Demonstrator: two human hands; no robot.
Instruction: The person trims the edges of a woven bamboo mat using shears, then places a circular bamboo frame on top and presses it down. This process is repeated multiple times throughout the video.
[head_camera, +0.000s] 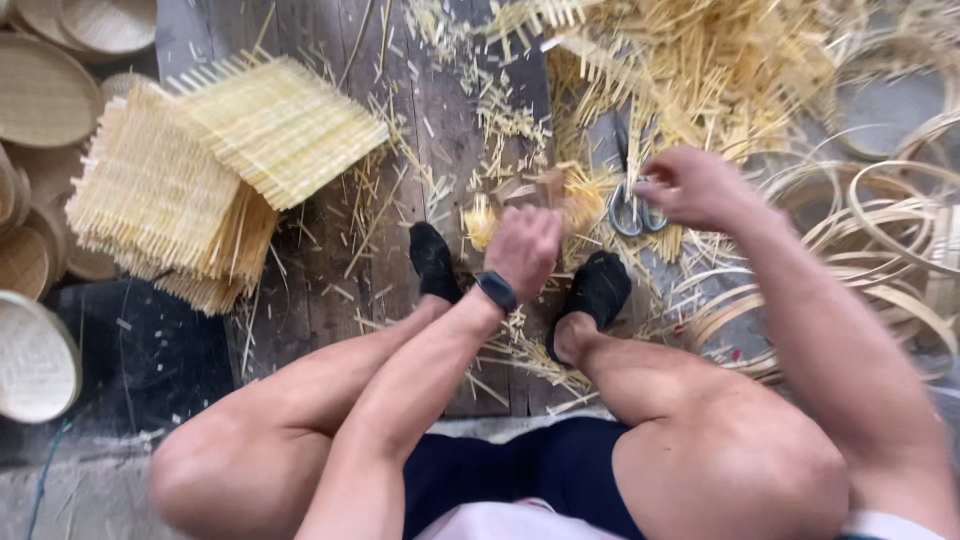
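While the person sits low with both knees raised, the left hand (524, 248) is held between the two black-socked feet (598, 290), fingers curled together into a loose fist around a small wooden piece (552, 186) whose tip shows above the knuckles; what exactly that piece is cannot be told. A dark wristband (497, 291) sits on the left wrist. The right hand (692, 186) is further out and to the right, fingers bent and pressed together at the tips, just above a pair of scissors (630, 212) with grey looped handles that lies on the plank floor (330, 270); whether the fingertips touch the scissors or pinch a strip cannot be told, as the hand is blurred. Cut bamboo slivers (520, 345) lie scattered around and between the feet, and a deep heap of longer bamboo strips (700, 80) fills the area beyond the right hand. To the left, well apart from both hands, woven bamboo mats (210, 170) are stacked at differing angles. Round woven trays (40, 95) line the left edge, and bent bamboo hoops (880, 240) lie piled at the right.
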